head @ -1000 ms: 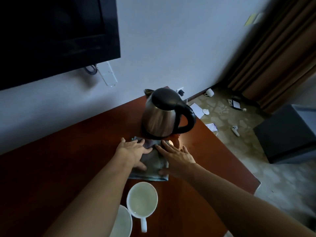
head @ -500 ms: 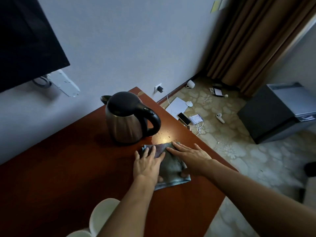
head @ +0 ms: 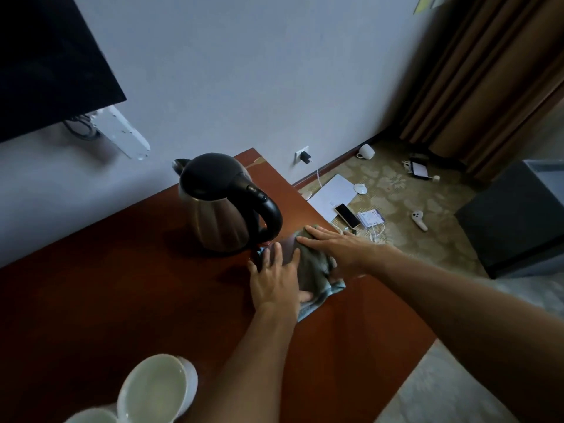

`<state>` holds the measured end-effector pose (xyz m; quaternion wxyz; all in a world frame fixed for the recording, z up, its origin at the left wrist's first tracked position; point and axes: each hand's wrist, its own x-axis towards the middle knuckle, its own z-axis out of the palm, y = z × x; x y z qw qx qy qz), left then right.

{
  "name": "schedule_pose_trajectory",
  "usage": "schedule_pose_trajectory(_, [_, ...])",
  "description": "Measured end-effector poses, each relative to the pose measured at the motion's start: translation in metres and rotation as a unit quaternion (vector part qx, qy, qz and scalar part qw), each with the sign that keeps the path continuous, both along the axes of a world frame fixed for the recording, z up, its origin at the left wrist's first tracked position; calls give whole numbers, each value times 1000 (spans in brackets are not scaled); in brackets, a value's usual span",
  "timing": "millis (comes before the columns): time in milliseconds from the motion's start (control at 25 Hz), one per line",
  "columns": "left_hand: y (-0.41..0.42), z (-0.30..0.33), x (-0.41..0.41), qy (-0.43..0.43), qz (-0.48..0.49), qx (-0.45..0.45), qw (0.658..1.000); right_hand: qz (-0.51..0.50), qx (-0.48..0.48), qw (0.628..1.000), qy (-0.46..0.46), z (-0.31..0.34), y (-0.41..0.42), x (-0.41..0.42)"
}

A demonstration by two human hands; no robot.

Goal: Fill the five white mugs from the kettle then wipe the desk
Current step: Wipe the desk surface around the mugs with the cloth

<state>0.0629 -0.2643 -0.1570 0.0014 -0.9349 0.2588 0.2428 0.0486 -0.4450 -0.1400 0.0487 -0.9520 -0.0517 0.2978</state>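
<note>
A: While both hands lie flat on it, where is the cloth (head: 314, 270)?
B: On the red-brown bench (head: 122, 300), just right of the kettle (head: 219, 209), near the bench's right edge. It is a soft grey rag, crumpled, with a pale blue hem showing at its near corner.
A: And the fingers?
B: The left hand (head: 274, 282) presses down on the cloth's left half, fingers straight and spread. The right hand (head: 338, 248) lies across the far right part, fingers stretched out and close together, pointing toward the kettle. Neither hand curls round the cloth.
A: The kettle itself?
B: Upright, a rounded steel body with a dull sheen, a domed black lid and a thick black loop handle turned toward the hands. Its spout points at the pale wall (head: 244, 71).
A: Mugs?
B: Two show at the bottom left: one mug (head: 155, 389), white and glossy, round mouth, something pale inside; a second rim (head: 91, 416) is cut off by the frame edge. I cannot tell how full either is.
A: The bench surface?
B: Smooth, polished wood, faintly glossy beside the cloth.
A: Beyond the bench?
B: A patterned floor (head: 427, 239) with a phone (head: 347, 215), a white sheet (head: 334, 192) and a fallen cup (head: 365, 151) by the brown curtain (head: 488, 71).
</note>
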Motion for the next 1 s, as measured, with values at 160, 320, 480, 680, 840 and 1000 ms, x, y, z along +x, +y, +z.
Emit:
schedule_pose_trajectory(160, [5, 12, -8, -1, 6, 24, 1000, 44, -10, 999, -13, 2, 7, -6])
schedule_pose_trajectory(320, [41, 19, -25, -5, -42, 81, 996, 30, 1, 1000, -10, -5, 45, -36])
schedule_pose_trajectory(480, [89, 25, -33, 1, -65, 129, 990, 4, 12, 1000, 0, -6, 100, -66])
schedule_pose_trajectory(680, [112, 26, -50, 15, -64, 164, 984, 23, -29, 999, 17, 2, 136, -78])
schedule_pose_trajectory(840, [94, 26, -37, 7, -50, 167, 985, 24, -41, 999, 20, 7, 125, -60])
schedule_pose_trajectory(1000, [77, 22, -20, 12, -24, 134, 991, 23, -21, 1000, 6, 7, 100, -41])
